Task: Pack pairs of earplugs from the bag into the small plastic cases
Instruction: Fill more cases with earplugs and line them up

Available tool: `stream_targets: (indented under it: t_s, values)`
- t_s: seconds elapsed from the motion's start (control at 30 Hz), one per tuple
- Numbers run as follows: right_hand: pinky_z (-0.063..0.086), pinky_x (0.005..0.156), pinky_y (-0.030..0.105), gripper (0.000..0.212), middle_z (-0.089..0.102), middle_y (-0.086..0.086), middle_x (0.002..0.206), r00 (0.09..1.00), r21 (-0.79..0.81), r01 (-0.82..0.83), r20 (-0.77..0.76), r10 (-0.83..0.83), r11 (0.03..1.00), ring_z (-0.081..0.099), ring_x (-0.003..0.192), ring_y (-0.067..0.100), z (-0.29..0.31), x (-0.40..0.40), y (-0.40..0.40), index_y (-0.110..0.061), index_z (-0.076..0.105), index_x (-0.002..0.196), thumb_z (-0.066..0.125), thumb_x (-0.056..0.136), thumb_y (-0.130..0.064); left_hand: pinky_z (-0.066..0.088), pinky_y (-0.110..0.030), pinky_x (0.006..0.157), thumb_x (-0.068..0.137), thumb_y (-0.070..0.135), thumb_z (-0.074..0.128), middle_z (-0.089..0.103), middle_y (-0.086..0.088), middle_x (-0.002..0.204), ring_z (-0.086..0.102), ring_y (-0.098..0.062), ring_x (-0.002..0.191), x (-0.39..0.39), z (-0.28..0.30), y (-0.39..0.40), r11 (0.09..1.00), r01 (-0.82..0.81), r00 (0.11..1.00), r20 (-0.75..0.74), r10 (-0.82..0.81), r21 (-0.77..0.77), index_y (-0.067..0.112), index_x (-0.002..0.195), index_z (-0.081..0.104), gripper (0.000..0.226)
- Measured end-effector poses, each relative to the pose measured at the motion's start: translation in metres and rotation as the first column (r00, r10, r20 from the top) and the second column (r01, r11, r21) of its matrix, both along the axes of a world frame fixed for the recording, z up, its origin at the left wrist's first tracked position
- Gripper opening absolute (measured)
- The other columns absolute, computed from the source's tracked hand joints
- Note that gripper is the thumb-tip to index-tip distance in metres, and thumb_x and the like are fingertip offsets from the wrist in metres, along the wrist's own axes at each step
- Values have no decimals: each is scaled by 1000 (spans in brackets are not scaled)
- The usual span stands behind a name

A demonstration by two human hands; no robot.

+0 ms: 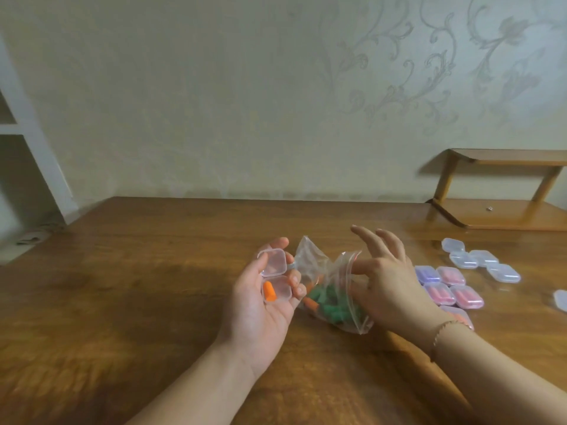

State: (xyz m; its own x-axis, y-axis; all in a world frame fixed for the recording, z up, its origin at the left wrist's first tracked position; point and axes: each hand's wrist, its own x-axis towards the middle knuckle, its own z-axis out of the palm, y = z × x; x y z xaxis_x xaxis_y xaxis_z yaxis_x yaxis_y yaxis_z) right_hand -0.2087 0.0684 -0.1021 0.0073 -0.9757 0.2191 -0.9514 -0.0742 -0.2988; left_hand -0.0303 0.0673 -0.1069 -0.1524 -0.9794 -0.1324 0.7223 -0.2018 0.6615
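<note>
Left of the zip bag, your left hand lies palm up with its fingers curled round an open clear case. The hinged lid stands on the far side. The near tray holds one orange earplug, so the pair looks half packed. The case sits loosely in your palm, its right edge close against the bag; tip the hand while you watch the bag and that lone plug could roll out onto the wooden table.

The bag itself lies crumpled on the table, mouth open towards your right. Green earplugs fill most of it, and a few orange ones show near its left side. Picking a green one by mistake would spoil the pair.

Your right hand rests at the bag's mouth. The thumb and lower fingers appear to reach inside through the plastic, while the index and middle fingers are lifted and spread above it. I cannot tell whether they have hold of a plug. Nothing pins the bag, so a quick pull may drag it along or spill plugs.

Right of the bag, just behind your right wrist, lie filled pink and purple cases, and beyond them empty clear cases. A careless sweep of your forearm could scatter them.
</note>
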Motion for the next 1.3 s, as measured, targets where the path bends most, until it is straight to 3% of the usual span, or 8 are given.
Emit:
stream_targets:
  t_s: [0.27, 0.4, 0.6, 0.83, 1.0, 1.1, 1.2, 1.3]
  values:
    - [19, 116, 42, 33, 8, -8, 159, 997, 56, 82, -11, -82, 995, 1, 146, 25, 0, 13, -19, -18, 65, 119, 49, 93, -5, 45, -30, 68, 96, 23, 53, 57, -12, 98, 51, -18, 70, -1, -4, -6, 999, -7, 999, 45, 6, 34, 11, 107, 71, 24]
    - [15, 117, 46, 20, 9, -12, 161, 993, 54, 48, -110, -42, 997, -4, 148, 24, 2, 20, -27, -24, 69, 98, 56, 91, -11, 46, -30, 70, 95, 23, 55, 57, -13, 100, 50, -19, 74, -2, -5, -7, 1000, -6, 998, 59, 5, 21, 11, 109, 70, 25]
    - [15, 120, 43, 51, 15, -4, 158, 993, 168, 31, 107, -50, 985, 8, 147, 26, 9, 15, -26, -27, 49, 137, 61, 91, -11, 47, -29, 70, 95, 23, 55, 59, -12, 99, 52, -18, 72, -3, -6, -6, 1000, 12, 997, 79, -11, -12, 11, 109, 71, 24]
    - [24, 112, 38, 37, 36, -14, 147, 1000, 26, 9, -16, -9, 1000, 16, 137, 15, -2, 6, -25, -27, 62, 122, 64, 87, -15, 45, -30, 67, 101, 23, 48, 62, -10, 91, 53, -17, 69, -5, -9, -5, 998, 45, 988, 153, -38, -43, 14, 97, 76, 31]
    - [32, 110, 44, 23, 43, -23, 142, 997, -71, 10, 79, -5, 997, 22, 138, 15, 9, -3, -6, -51, 63, 78, 71, 83, -31, 44, -30, 68, 100, 23, 47, 61, -8, 87, 52, -16, 68, -4, -8, -5, 996, 74, 983, 173, -66, -41, 14, 97, 76, 30]
    - [37, 105, 46, 13, 53, -18, 134, 997, -120, 66, 40, -62, 991, 33, 136, 20, 22, -14, 12, -47, 64, 76, 73, 79, -39, 43, -31, 68, 101, 23, 46, 61, -9, 87, 51, -16, 67, -3, -8, -6, 997, 74, 986, 149, -68, -33, 14, 96, 76, 32]
    - [53, 80, 34, 9, 71, -9, 102, 995, -322, 88, 74, -68, 943, 64, 103, 18, 33, -26, 25, -32, 71, 83, 75, 79, -24, 47, -32, 75, 100, 23, 47, 64, -13, 91, 57, -19, 72, -3, -6, -5, 996, 88, 992, 91, -85, -31, 12, 102, 74, 30]
    - [53, 68, 14, 16, 71, -18, 81, 959, -451, 23, 263, 109, 892, 68, 77, -2, 42, -12, 36, -25, 72, 88, 75, 79, -12, 50, -38, 87, 88, 27, 54, 70, -19, 101, 65, -25, 87, -3, -2, 1, 990, 130, 991, 23, -129, -57, 9, 110, 72, 34]
